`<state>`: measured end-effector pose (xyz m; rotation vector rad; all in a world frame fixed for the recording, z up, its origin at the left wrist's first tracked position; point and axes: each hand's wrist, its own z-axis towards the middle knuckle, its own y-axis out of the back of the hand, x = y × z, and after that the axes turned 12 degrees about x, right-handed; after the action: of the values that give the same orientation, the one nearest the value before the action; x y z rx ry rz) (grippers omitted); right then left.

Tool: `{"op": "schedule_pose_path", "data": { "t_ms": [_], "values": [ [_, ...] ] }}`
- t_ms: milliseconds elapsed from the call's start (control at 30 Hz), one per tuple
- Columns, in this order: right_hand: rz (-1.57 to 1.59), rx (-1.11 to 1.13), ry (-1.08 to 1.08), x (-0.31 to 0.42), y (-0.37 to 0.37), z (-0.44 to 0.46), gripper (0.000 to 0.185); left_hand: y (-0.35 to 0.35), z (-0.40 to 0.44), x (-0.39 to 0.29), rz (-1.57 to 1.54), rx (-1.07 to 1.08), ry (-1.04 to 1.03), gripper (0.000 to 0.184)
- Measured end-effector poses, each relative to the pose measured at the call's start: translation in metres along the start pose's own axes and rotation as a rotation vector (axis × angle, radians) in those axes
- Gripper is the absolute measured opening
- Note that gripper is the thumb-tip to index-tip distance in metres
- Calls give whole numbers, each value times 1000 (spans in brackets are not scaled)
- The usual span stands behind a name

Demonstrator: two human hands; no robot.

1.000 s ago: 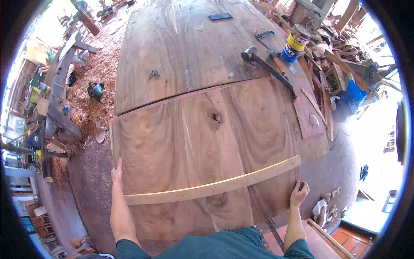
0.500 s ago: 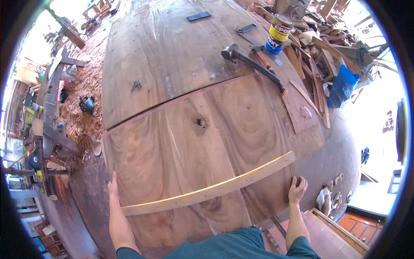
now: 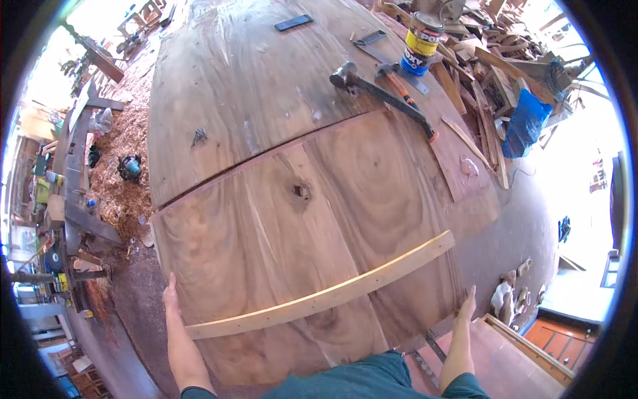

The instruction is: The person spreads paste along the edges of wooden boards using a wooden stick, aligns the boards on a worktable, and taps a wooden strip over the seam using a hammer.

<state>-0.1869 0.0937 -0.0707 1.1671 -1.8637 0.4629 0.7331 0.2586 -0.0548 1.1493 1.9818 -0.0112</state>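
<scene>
A large wooden panel (image 3: 372, 213) with swirling grain and a dark knot lies before me. Across its near part rests a pale, narrow wooden strip (image 3: 319, 300) with small dark marks along its side. My left hand (image 3: 171, 294) is against the panel's left edge, just beyond the strip's left end, fingers extended. At the right edge, my right hand (image 3: 468, 304) lies alongside the panel with straight fingers, below the strip's right end. Neither hand is on the strip. A second wooden panel (image 3: 219, 86) lies beyond a dark seam.
On the panels lie a black-headed hammer (image 3: 385, 96), a smaller orange-handled hammer (image 3: 399, 85), a dark phone-like slab (image 3: 294, 23), several nails (image 3: 199, 137) and an epoxy can (image 3: 421, 45). Scrap wood (image 3: 495, 86) is piled at right; shavings (image 3: 119, 149) cover the floor at left.
My right hand has straightened its curled fingers and moved slightly down and right along the edge. My left hand stays at the left edge. The view has shifted a little.
</scene>
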Motion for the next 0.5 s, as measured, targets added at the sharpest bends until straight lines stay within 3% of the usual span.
{"op": "schedule_pose_path", "data": {
  "t_ms": [100, 200, 500],
  "values": [
    [200, -40, -158, -9, -24, -19, 87, -1, 3, 3, 46, -46, 23, 94],
    [250, -20, -166, 2, -38, -25, 93, -2, 1, -1, 48, -5, -31, 95],
    [120, -115, -207, 21, -54, -35, 100, -16, -22, -14, -37, 72, 16, 97]
  ]
}}
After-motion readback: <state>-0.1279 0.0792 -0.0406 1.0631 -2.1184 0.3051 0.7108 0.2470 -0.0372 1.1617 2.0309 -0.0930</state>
